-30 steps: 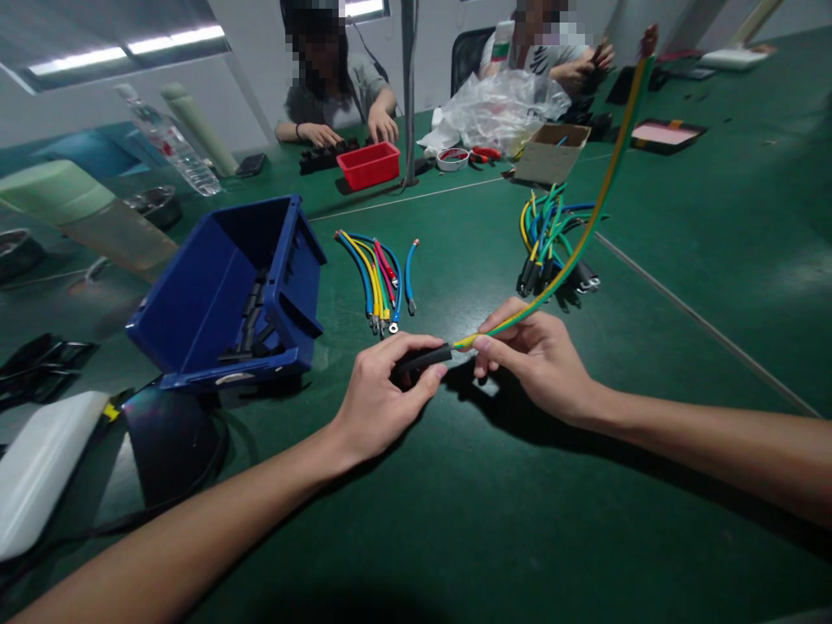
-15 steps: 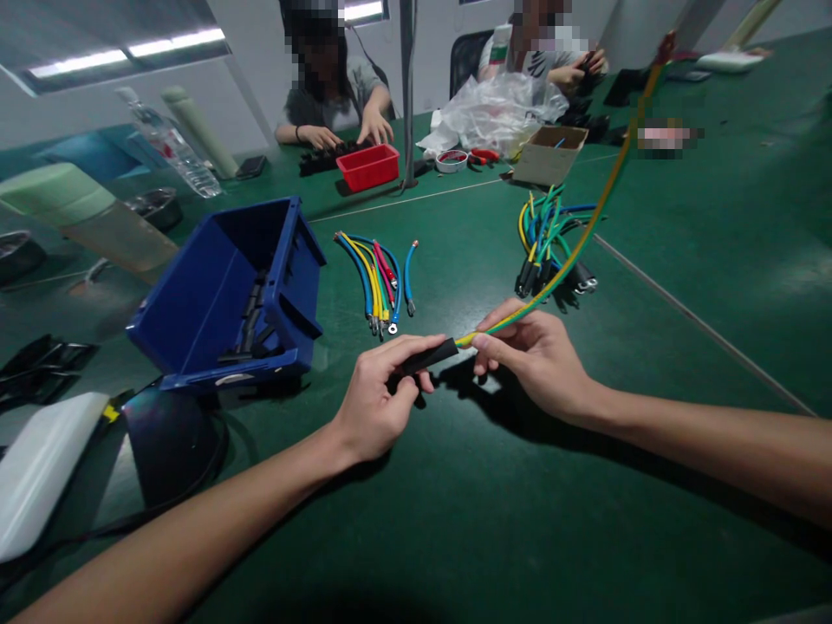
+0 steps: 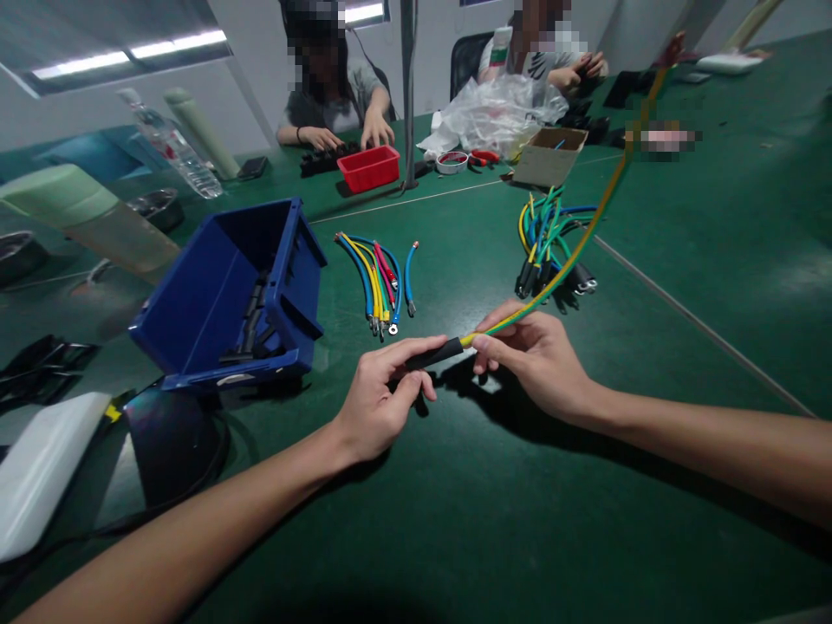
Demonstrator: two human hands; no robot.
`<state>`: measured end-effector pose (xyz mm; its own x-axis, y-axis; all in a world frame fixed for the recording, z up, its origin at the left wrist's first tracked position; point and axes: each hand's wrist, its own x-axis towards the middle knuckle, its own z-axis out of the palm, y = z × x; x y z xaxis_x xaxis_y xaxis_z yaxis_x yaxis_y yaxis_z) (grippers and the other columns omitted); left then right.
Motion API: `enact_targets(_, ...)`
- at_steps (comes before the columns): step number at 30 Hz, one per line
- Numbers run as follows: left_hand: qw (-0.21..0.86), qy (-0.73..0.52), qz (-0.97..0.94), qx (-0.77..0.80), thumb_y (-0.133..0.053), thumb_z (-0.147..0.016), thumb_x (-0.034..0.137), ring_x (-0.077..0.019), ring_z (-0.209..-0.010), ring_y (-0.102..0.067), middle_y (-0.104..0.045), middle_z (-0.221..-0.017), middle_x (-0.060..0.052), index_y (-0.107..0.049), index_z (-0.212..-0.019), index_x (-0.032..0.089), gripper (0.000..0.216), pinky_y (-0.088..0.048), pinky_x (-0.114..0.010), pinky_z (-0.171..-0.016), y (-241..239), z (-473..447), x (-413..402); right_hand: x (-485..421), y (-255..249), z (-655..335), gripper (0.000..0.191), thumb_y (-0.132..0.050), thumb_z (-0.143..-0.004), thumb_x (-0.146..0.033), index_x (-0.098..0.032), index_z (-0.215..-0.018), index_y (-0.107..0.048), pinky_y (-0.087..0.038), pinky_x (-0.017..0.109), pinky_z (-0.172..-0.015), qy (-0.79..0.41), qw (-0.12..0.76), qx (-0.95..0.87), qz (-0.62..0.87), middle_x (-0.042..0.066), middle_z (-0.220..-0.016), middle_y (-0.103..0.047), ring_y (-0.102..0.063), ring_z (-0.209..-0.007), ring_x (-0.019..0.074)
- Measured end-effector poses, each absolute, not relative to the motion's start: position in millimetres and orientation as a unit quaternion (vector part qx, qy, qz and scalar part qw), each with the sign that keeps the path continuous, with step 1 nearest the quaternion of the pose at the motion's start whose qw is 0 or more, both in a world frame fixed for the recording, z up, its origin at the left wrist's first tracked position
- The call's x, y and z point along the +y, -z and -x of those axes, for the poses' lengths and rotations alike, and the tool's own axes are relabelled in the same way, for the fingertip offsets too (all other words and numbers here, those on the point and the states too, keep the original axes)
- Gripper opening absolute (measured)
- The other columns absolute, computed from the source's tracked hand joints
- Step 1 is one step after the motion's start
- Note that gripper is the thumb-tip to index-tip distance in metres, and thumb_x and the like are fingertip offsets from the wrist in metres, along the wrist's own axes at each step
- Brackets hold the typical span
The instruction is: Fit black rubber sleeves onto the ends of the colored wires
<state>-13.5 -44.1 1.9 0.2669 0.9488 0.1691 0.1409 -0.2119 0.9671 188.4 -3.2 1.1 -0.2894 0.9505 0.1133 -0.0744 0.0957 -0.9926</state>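
Observation:
My left hand (image 3: pixel 383 399) is closed around a short black sleeve (image 3: pixel 438 353), which looks like heat-shrink tubing. Into its right end runs a yellow-green wire (image 3: pixel 559 279), pinched between the thumb and fingers of my right hand (image 3: pixel 529 351). The wire's end inside the sleeve is hidden; the rest arcs up and away to the right, ending in a copper-coloured tip. Beyond my left hand lie several short coloured cables (image 3: pixel 373 282) with metal lugs. Past my right hand rests a bundle of wires (image 3: pixel 552 230) with black-sleeved ends.
A blue bin (image 3: pixel 195 295) with black sleeves stands at left, near a white device (image 3: pixel 48 472). Farther back are a red tray (image 3: pixel 368 170), a small cardboard box (image 3: pixel 549 159), a plastic bag (image 3: pixel 494 108) and a metal pole (image 3: pixel 407 95). Two people work across the table.
The black sleeve has shifted slightly to the right along the wire, closer to my right fingers. My left fingers have moved a little; my right hand holds its place.

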Motion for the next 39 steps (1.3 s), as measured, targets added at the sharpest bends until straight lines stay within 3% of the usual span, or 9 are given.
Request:
enact_targets(13,0.522,-0.415,-0.629,0.400,-0.051,-0.089,0.009,-0.0161,-0.080,-0.072,-0.070,-0.108,-0.012,-0.059,-0.126,0.014,0.038,-0.048,-0.020,-0.057,3.0,13.7,-43.8,-2.5,-1.6,-189.1,0.018,-0.075,-0.077,-0.028,-0.016,-0.077,-0.062,-0.046,0.021,-0.047,-0.550,0.452,-0.591,0.380,-0.001,-0.056,-0.064,-0.060,-0.048,0.0104)
enact_targets(22,0.604,-0.460,-0.519,0.391,-0.063,-0.085,0.015,-0.0172,-0.082,-0.072,-0.068,-0.111,-0.010,-0.059,-0.114,0.016,0.029,-0.050,-0.022,-0.061,-2.5,7.3,-41.7,-2.5,-1.2,-190.5,0.022,-0.080,-0.073,-0.031,-0.016,-0.076,-0.065,-0.045,0.021,-0.047,-0.559,0.450,-0.577,0.391,-0.001,-0.055,-0.065,-0.059,-0.048,0.0108)
enact_targets(30,0.615,-0.453,-0.501,0.407,-0.071,-0.081,0.024,-0.0186,-0.082,-0.072,-0.073,-0.086,-0.007,-0.059,-0.107,0.014,0.031,-0.049,-0.023,-0.062,-3.2,7.4,-37.7,-3.7,-3.3,-189.9,0.025,-0.083,-0.068,-0.034,-0.016,-0.074,-0.067,-0.046,0.022,-0.046,-0.554,0.460,-0.565,0.404,-0.001,-0.053,-0.065,-0.059,-0.047,0.0117)
enact_targets(39,0.603,-0.452,-0.504,0.423,-0.077,-0.076,0.027,-0.0196,-0.082,-0.073,-0.074,-0.087,-0.007,-0.063,-0.104,0.013,0.034,-0.055,-0.029,-0.075,-0.5,6.6,-37.4,-3.9,-4.0,-190.6,0.025,-0.084,-0.067,-0.037,-0.017,-0.072,-0.069,-0.047,0.024,-0.045,-0.537,0.456,-0.577,0.413,0.001,-0.054,-0.065,-0.060,-0.047,0.0128)
